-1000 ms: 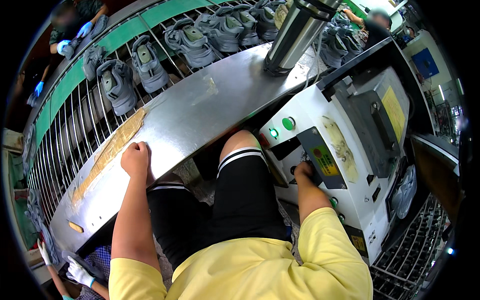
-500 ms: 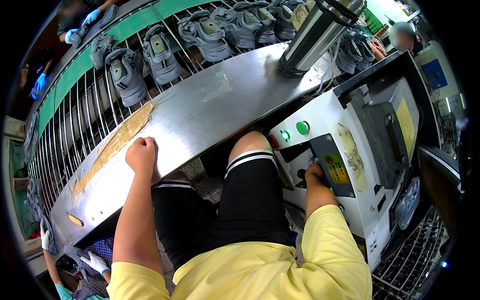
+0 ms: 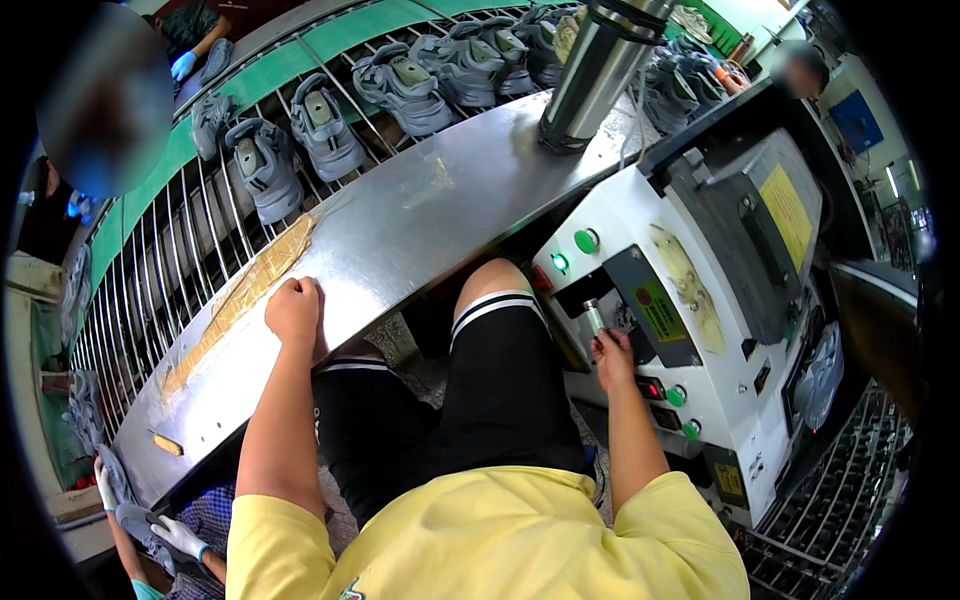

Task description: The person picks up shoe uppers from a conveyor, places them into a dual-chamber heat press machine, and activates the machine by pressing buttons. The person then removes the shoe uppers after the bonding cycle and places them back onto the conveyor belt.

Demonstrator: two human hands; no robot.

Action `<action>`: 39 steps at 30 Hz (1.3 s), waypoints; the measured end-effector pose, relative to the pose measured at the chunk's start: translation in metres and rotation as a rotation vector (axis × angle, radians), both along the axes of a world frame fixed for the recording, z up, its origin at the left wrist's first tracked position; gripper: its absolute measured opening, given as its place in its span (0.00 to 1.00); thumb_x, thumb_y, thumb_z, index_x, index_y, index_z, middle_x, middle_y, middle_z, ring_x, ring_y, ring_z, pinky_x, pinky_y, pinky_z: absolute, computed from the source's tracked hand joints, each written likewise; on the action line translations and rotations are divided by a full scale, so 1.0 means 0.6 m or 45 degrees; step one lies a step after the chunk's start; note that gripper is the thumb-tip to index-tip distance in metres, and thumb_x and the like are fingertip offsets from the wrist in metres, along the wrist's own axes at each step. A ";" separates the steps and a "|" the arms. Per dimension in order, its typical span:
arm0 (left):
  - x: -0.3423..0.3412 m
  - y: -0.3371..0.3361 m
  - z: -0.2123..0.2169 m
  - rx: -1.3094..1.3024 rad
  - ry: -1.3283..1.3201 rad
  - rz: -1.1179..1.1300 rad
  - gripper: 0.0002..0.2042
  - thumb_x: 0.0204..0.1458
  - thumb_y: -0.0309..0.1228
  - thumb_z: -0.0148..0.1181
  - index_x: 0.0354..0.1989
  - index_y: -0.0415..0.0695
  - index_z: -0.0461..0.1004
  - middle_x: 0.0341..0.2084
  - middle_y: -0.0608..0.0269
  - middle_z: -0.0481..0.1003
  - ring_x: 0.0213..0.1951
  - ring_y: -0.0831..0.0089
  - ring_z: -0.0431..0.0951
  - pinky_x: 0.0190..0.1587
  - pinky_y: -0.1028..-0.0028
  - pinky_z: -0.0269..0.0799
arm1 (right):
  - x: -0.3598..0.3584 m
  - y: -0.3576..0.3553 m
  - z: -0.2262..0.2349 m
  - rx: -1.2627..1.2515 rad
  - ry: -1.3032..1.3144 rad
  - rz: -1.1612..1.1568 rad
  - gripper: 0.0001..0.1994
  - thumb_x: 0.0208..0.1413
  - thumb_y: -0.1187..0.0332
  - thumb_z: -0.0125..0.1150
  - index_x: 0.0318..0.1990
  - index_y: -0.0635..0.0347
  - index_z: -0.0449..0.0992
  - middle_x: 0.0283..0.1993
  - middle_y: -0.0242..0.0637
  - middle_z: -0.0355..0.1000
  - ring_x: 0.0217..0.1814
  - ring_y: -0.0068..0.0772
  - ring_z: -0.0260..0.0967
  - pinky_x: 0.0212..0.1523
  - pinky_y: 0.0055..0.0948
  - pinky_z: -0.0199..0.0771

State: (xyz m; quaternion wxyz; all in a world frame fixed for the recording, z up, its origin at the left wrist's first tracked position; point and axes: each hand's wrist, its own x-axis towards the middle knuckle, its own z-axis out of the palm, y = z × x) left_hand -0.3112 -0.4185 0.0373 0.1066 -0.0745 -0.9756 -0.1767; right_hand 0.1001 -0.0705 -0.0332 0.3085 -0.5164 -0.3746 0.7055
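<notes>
My left hand (image 3: 294,310) is a closed fist, resting at the near edge of the metal tabletop (image 3: 390,225); nothing shows in it. A small silvery cylinder with a pale green band (image 3: 594,316) sticks up from the fingers of my right hand (image 3: 613,355), which is closed around its lower end. That hand is in front of the dark recess in a white machine (image 3: 560,225). Around it on the machine are a lit green lamp (image 3: 559,264), a green push button (image 3: 586,241) and more green buttons (image 3: 676,396) lower down.
Grey sneakers (image 3: 328,135) stand on a metal rod rack (image 3: 190,235) beyond the tabletop. A tall steel flask (image 3: 590,85) stands at the far right of the table. Brown tape (image 3: 240,300) covers the left edge. Other people's gloved hands (image 3: 180,537) handle shoes at lower left.
My right hand has come out of the machine's recess, and the small cylinder now shows in its fingers. My left fist stays on the table. The whole view has shifted slightly.
</notes>
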 end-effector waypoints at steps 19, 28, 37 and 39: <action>0.351 0.106 0.113 1.040 -0.756 -0.836 0.07 0.48 0.27 0.62 0.30 0.40 0.71 0.25 0.59 0.77 0.31 0.73 0.77 0.34 0.74 0.71 | -0.138 -0.281 0.248 0.918 -0.148 1.299 0.16 0.52 0.69 0.63 0.49 0.60 0.71 0.43 0.37 0.74 0.41 0.30 0.73 0.44 0.27 0.73; 0.350 0.045 0.010 0.146 -0.380 -0.898 0.11 0.50 0.38 0.54 0.25 0.43 0.73 0.20 0.46 0.76 0.25 0.48 0.78 0.28 0.56 0.74 | -0.220 -0.352 0.210 1.621 -0.701 1.404 0.14 0.61 0.57 0.44 0.32 0.57 0.67 0.22 0.47 0.73 0.25 0.51 0.72 0.26 0.48 0.71; 0.305 0.005 0.031 0.428 -1.097 -1.082 0.12 0.47 0.35 0.57 0.21 0.37 0.74 0.18 0.48 0.75 0.23 0.59 0.77 0.26 0.66 0.69 | -0.223 -0.366 0.187 1.656 -0.166 1.517 0.08 0.62 0.64 0.44 0.38 0.60 0.64 0.32 0.48 0.71 0.35 0.52 0.70 0.34 0.45 0.69; 0.293 -0.007 0.057 0.627 -1.658 -1.127 0.10 0.44 0.32 0.60 0.18 0.39 0.72 0.13 0.57 0.72 0.18 0.67 0.73 0.22 0.71 0.64 | -0.214 -0.357 0.206 1.728 0.250 1.509 0.07 0.61 0.66 0.46 0.41 0.60 0.64 0.37 0.48 0.69 0.41 0.51 0.68 0.39 0.43 0.68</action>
